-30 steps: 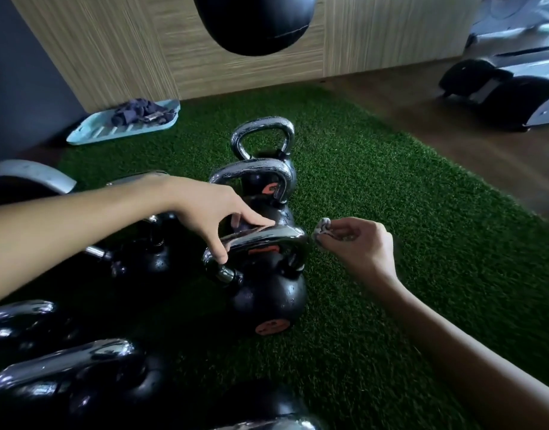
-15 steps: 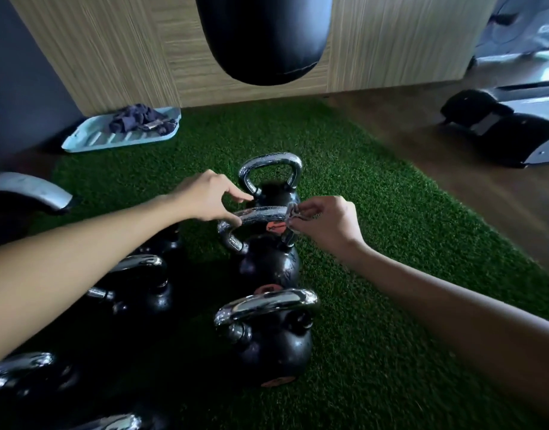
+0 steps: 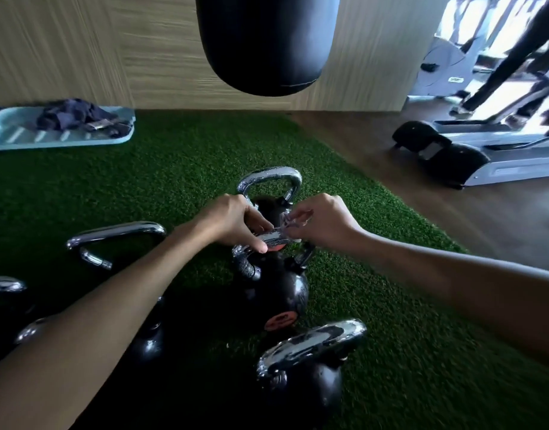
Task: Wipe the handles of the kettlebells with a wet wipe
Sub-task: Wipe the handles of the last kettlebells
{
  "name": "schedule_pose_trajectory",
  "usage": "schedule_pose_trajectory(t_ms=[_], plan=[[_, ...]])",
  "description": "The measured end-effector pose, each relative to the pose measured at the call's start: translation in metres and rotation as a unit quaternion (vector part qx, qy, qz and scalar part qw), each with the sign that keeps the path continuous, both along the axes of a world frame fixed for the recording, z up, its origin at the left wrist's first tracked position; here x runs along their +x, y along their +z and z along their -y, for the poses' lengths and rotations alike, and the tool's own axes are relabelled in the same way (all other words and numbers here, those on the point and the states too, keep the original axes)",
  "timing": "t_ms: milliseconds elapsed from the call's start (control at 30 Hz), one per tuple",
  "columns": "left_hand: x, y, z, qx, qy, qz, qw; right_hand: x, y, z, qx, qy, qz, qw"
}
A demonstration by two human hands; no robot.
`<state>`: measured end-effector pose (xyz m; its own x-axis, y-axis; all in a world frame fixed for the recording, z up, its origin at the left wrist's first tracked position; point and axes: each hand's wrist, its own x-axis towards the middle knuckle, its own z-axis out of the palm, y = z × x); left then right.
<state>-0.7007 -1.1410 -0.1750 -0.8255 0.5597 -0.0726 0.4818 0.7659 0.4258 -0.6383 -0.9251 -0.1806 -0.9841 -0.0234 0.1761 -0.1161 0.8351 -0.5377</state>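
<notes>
Reaching forward, left hand grips kettlebell handle; right hand pinches wet wipe.

You reach forward until both hands nearly meet, your left hand curling its fingers down to pinch the kettlebell handle, your right hand knuckles-up, pinching the wet wipe.

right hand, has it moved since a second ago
Yes: right hand went forward, from beside the nearest kettlebell's handle to the middle kettlebell's handle, holding the wet wipe.
</notes>
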Motion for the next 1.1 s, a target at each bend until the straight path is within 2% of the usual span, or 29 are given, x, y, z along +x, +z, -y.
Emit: schedule_pose_trajectory(t_ms=[233, 300, 500, 567, 700, 800, 933, 1100], plan=[[-0.006, 0.007, -0.012, -0.056, -0.005, -0.004, 0.998, -0.013, 0.012, 0.009, 0.103, 0.103, 0.002, 0.989], [-0.005, 0.011, -0.014, -0.070, -0.004, -0.004, 0.998, -0.012, 0.011, 0.005, 0.107, 0.113, -0.014, 0.988], [0.012, 0.011, -0.023, -0.063, 0.012, -0.069, 0.995, -0.005, -0.006, -0.033, 0.016, 0.054, -0.019, 0.998], [0.016, 0.008, -0.027, -0.056, 0.004, -0.087, 0.995, -0.005, -0.009, -0.034, 0.003, 0.061, -0.020, 0.998], [0.028, -0.002, -0.029, -0.098, -0.003, -0.137, 0.986, -0.009, -0.011, -0.022, 0.003, 0.086, -0.041, 0.995], [0.033, -0.006, -0.024, -0.103, -0.003, -0.134, 0.986, -0.006, -0.012, -0.037, -0.007, 0.083, -0.041, 0.996], [0.038, 0.000, -0.015, -0.112, 0.006, -0.134, 0.985, -0.004, -0.025, -0.059, -0.067, 0.072, -0.011, 0.995], [0.043, 0.003, -0.004, -0.117, 0.023, -0.117, 0.986, -0.008, -0.025, -0.038, -0.074, 0.106, -0.054, 0.990]])
